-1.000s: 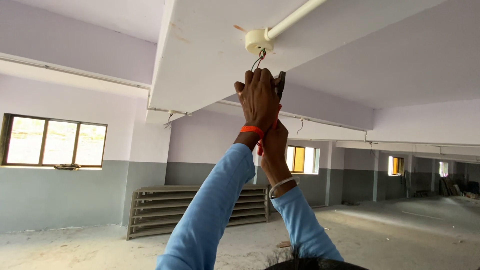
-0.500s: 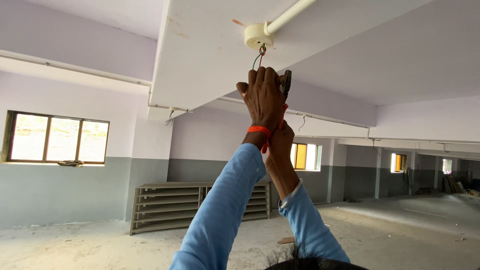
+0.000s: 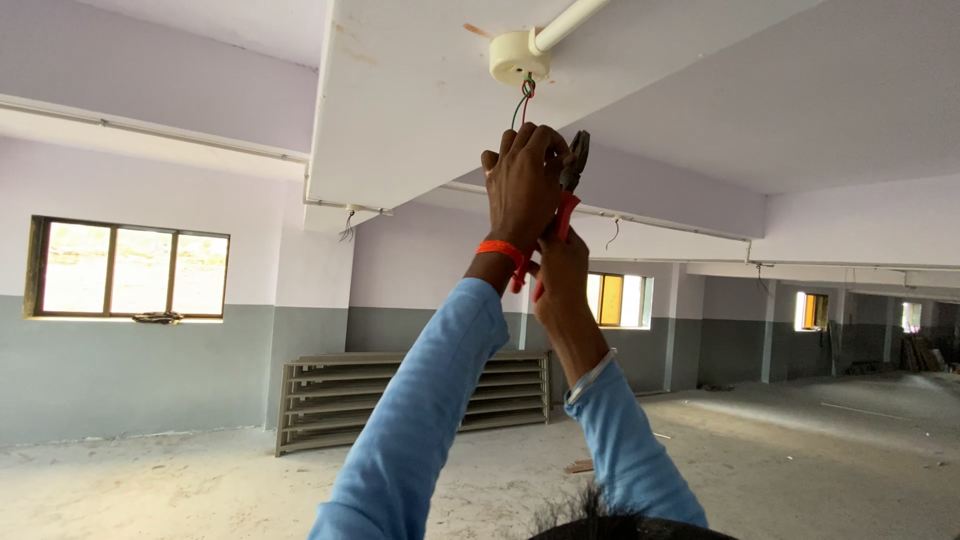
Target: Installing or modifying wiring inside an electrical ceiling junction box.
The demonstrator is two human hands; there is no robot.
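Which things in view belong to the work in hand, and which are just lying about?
In the work:
left hand
right hand
red-handled pliers
wires
round ceiling box
white conduit

Lying about:
stacked panels by the wall
scrap on the floor

Unfinished building: bare concrete floor (image 3: 800,440)

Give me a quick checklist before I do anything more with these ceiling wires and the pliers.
1. Left hand up at the wires: ok.
2. Right hand gripping the pliers by the red handles: ok.
3. Plier jaws on a wire: cannot tell, the left hand hides it.
4. Wires hanging out of the round ceiling box: ok.
5. Conduit pipe seated in the box: ok.
6. Wire ends stripped: cannot tell.
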